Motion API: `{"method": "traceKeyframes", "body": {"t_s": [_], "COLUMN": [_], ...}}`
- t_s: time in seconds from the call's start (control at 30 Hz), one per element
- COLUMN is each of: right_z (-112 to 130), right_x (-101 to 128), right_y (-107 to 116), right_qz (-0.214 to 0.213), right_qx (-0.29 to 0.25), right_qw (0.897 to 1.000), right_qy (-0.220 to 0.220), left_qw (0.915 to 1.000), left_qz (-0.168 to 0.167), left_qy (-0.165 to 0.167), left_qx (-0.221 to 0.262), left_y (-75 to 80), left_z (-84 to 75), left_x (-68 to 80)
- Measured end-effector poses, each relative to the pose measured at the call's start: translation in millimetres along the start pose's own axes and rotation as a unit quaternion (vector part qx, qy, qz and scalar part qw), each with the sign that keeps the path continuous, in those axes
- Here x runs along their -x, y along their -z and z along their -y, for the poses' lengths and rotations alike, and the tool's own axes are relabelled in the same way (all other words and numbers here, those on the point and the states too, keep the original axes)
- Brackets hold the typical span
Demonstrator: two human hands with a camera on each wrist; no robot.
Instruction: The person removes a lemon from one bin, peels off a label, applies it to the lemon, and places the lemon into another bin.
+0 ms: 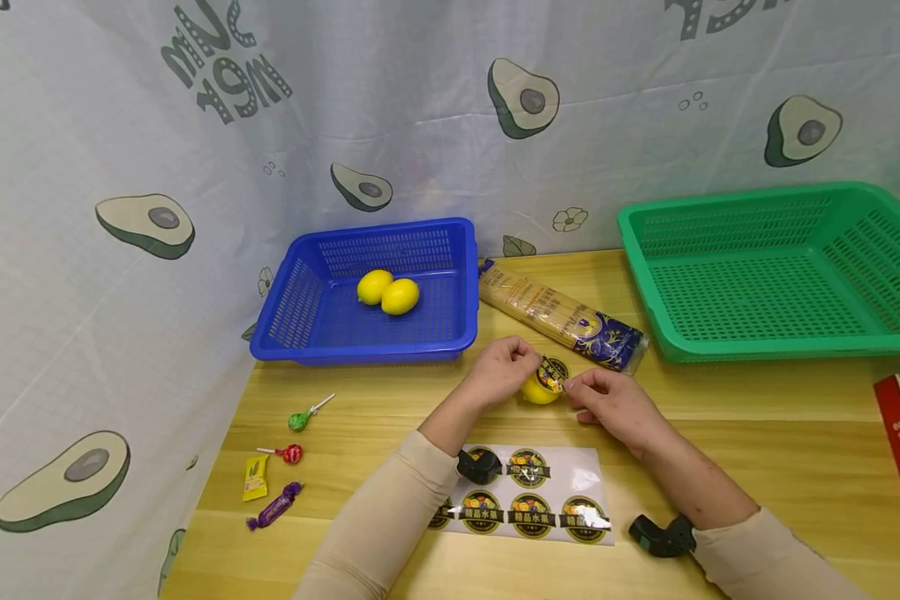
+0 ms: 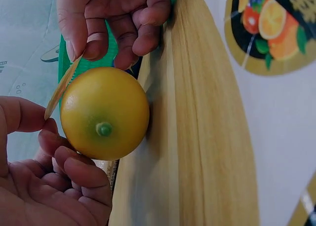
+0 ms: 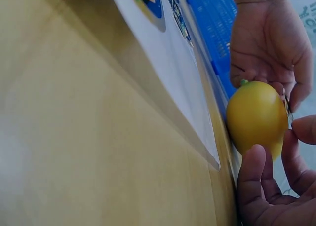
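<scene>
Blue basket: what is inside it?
Two yellow lemons lie side by side, touching, near the middle of the blue basket. Its near wall hides a strip of the floor along the front, so anything small there cannot be seen.

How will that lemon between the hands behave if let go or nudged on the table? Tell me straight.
The lemon is rounded and smooth, so it would probably roll. Its glossy skin looks a little slippery, though the left hand cups it steadily. It seems firm: no denting shows under the fingers.
</scene>
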State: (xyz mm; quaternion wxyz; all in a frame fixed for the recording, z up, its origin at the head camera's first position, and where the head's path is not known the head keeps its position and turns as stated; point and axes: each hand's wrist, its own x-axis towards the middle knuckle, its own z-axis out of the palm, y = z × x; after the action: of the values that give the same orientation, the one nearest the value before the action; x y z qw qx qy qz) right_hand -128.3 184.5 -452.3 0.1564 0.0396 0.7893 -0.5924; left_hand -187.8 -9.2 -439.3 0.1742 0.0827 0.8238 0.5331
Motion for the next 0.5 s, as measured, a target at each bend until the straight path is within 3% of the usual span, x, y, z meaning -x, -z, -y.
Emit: {"method": "traceKeyframes", "body": {"t_s": [0.5], "right_z": [-2.0], "right_x": [-3.5], "right_y": [-0.4], "right_qz": [0.008], "right_qx": [-0.012], "right_qw": [1.0], "right_qy": [0.013], "left_qw": [0.9999], "left_qz": [0.007], "left_qy": [-0.006], "left_qx": [-0.005], "left_y": [-2.0], "left_z": [6.9], "left_x": [-3.6]}}
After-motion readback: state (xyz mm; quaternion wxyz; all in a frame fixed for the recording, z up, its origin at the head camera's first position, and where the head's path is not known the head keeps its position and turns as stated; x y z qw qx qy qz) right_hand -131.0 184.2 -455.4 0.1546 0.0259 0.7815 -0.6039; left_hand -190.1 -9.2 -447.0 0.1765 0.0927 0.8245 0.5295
